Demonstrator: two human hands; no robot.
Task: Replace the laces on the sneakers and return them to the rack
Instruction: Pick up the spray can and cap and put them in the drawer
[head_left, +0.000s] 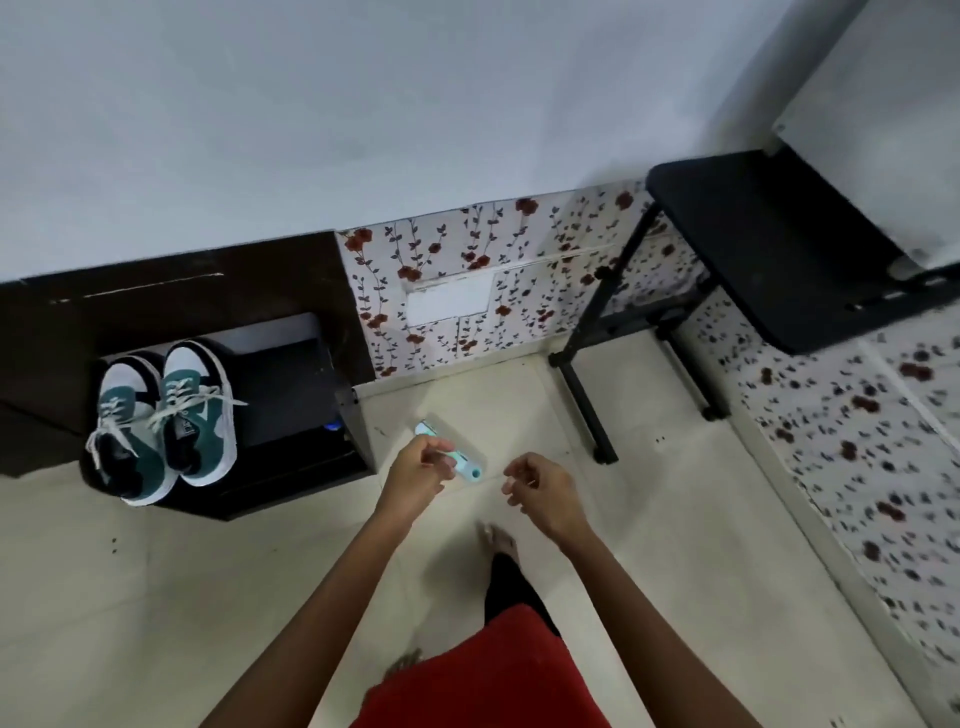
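**Tally: Two Sneakers, One Rack**

There are two sneakers (202, 410), each with its own white lace, and one dark rack (291, 384). Two hands are in view, the left hand (415, 467) and the right hand (540, 493), along with two bare feet (500, 540). Single items: one pale teal tube (467, 466), one black table (779, 244), one red garment (493, 675).
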